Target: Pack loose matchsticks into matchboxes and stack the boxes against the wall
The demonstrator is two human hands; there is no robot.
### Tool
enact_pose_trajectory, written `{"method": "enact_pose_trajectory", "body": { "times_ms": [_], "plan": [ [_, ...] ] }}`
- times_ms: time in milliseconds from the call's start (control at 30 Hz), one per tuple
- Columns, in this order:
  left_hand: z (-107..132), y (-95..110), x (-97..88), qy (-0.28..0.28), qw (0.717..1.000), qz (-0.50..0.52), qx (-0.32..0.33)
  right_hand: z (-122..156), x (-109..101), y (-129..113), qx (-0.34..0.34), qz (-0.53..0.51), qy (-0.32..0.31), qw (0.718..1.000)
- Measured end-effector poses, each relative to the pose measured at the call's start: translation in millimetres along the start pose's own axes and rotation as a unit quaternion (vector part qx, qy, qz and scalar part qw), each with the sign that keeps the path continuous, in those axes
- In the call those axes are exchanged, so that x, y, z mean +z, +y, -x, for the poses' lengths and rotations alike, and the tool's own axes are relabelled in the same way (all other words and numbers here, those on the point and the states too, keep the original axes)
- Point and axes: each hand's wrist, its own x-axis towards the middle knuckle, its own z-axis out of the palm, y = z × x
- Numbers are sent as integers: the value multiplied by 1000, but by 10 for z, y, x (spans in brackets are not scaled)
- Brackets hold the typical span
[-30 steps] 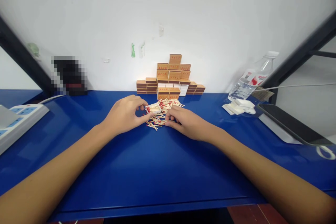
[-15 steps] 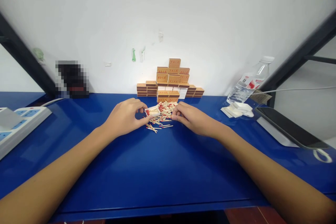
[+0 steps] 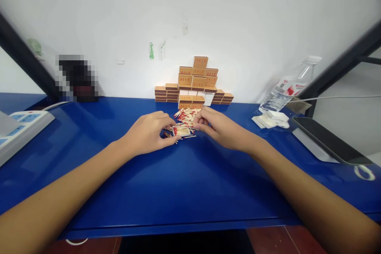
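Observation:
A pile of red-tipped matches (image 3: pixel 186 118) lies on the blue table (image 3: pixel 178 182) in front of me. My left hand (image 3: pixel 150 131) curls around a small white matchbox tray (image 3: pixel 181 130) holding several matches and grips its left side. My right hand (image 3: pixel 218 127) pinches at the tray's right end with thumb and fingers pressed together; whether it holds matches there is unclear. Behind the pile, a stack of brown matchboxes (image 3: pixel 195 83) is built up against the white wall.
A white power strip (image 3: pixel 18 127) sits at the far left. At the right lie a plastic water bottle (image 3: pixel 285 89), small white boxes (image 3: pixel 270 120) and a dark phone (image 3: pixel 329 139) on a white block. Black frame bars slant at both sides.
The tray has come toward me, out of the pile, with more matches in it. My right hand shifted from the loose matches to the tray's right end.

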Motion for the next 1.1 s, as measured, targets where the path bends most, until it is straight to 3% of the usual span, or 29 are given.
{"method": "enact_pose_trajectory", "body": {
  "times_ms": [667, 967, 1100],
  "plan": [
    [29, 69, 54, 17, 1000, 13, 3, 9, 5, -134, 0, 52, -17, 998],
    [35, 99, 88, 16, 998, 51, -19, 20, 57, -128, -36, 37, -18, 999],
    [32, 80, 84, 17, 997, 51, -49, 12, -5, -92, -15, 49, 4, 999]
  ]
}}
